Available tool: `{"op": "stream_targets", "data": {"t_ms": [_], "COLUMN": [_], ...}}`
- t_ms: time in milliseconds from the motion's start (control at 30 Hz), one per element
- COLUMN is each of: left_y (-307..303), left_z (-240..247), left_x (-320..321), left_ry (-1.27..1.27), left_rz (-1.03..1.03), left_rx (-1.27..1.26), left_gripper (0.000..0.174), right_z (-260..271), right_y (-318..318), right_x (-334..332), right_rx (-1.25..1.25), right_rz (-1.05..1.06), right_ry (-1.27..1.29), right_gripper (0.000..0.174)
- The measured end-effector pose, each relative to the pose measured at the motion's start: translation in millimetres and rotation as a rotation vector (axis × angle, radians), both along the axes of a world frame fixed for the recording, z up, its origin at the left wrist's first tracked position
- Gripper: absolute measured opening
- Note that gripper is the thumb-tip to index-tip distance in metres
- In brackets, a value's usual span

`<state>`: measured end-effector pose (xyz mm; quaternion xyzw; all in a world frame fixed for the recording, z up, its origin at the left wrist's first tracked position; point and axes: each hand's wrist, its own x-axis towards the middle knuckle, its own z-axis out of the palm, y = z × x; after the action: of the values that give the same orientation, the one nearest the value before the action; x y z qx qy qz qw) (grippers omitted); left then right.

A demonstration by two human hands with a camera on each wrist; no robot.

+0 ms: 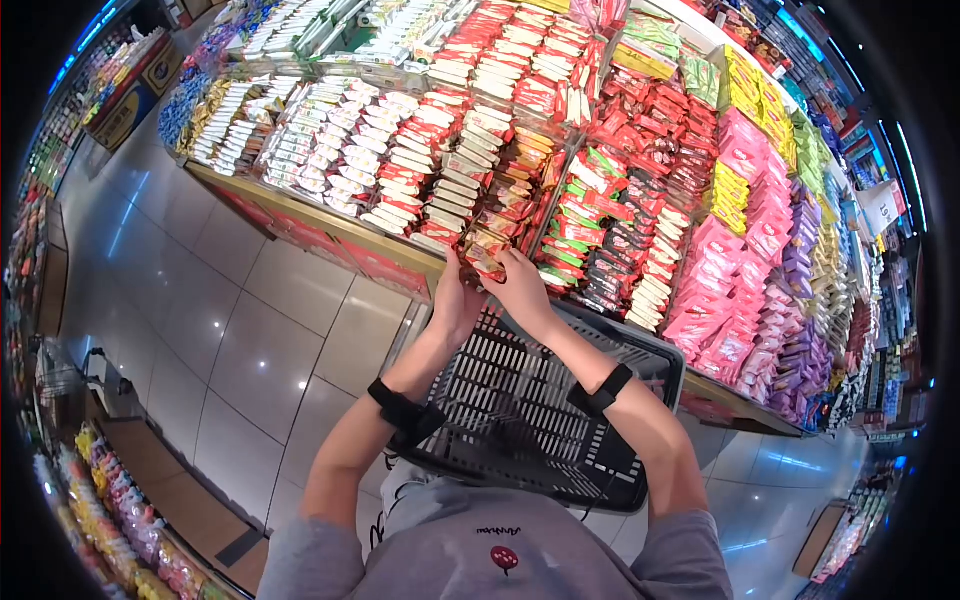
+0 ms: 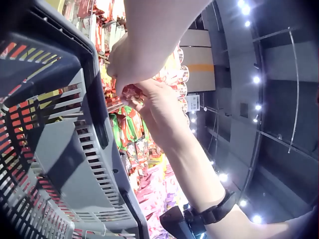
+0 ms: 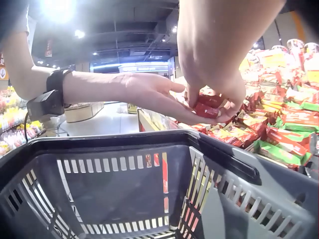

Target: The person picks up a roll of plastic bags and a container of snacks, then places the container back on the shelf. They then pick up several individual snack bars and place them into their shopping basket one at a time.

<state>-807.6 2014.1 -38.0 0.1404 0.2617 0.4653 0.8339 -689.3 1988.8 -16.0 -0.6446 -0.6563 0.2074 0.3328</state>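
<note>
At the front edge of the snack display [image 1: 330, 222], both hands meet over the bin of brown-and-red packets [image 1: 513, 195]. My right hand [image 1: 522, 293] pinches small red wrapped packets [image 3: 207, 110] between thumb and fingers. Beside and below them lies my left hand [image 1: 458, 300], its fingers stretched out and palm turned up in the right wrist view. The left wrist view shows a shiny dark red packet [image 2: 132, 93] at the right fingertips, partly hidden by the hands. Under both forearms is a dark grey shopping basket [image 3: 109, 142].
Pink packets [image 1: 735, 250] and green-and-red packets [image 1: 575, 225] fill bins to the right, white ones [image 1: 350, 140] to the left. The tiled floor [image 1: 250, 330] stretches left of the display. Another low shelf of snacks [image 1: 120, 500] stands behind on the left.
</note>
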Motion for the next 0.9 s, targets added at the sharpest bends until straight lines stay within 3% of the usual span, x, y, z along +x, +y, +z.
{"op": "stream_targets", "data": {"t_ms": [33,233,400,467,533,633,733,767,867,900], "left_y": [-3.0,-12.1,-10.6,-10.4,-9.7,-9.7,-6.6,-4.6,-5.2,-4.1], "left_z": [3.0,-5.1,-14.5,-8.2,-6.7,-13.9,-22.7,-24.8,-20.3,-24.8], "left_x": [0.7,-13.5,-13.6,-12.3,-9.0,-10.4,-5.8,-6.4,-15.9,-22.2], "left_ry": [-0.017,0.270,0.257,0.330,0.347,0.297,0.359,0.376,0.392,0.416], "left_rz": [0.031,-0.062,-0.106,-0.097,-0.061,-0.098,-0.022,0.008,0.096,0.078], "left_rx": [-0.040,0.064,0.054,0.041,-0.063,-0.099,-0.068,-0.114,-0.139,-0.121], "left_gripper": [0.040,0.025,0.020,0.025,0.026,0.023,0.018,0.013,0.015,0.013], "right_z": [-0.8,-7.0,-19.4,3.3,2.3,-4.2,-6.0,-4.6,0.7,-6.9], "right_y": [-1.6,-14.9,-12.8,-6.7,-4.2,-12.4,-16.4,-15.3,1.1,8.9], "right_x": [-0.7,10.0,20.2,23.0,24.1,9.2,-4.0,-4.1,11.9,19.3], "right_rx": [0.049,-0.264,-0.397,-0.525,-0.313,0.072,0.126,0.115,-0.199,-0.179], "right_rz": [-0.014,0.007,0.049,0.017,-0.019,0.011,0.133,0.179,0.267,0.184], "right_ry": [0.015,0.348,0.483,0.523,0.111,-0.271,-0.305,-0.277,0.322,0.312], "right_gripper": [0.028,0.032,0.034,0.028,0.021,0.024,0.032,0.030,0.029,0.030]}}
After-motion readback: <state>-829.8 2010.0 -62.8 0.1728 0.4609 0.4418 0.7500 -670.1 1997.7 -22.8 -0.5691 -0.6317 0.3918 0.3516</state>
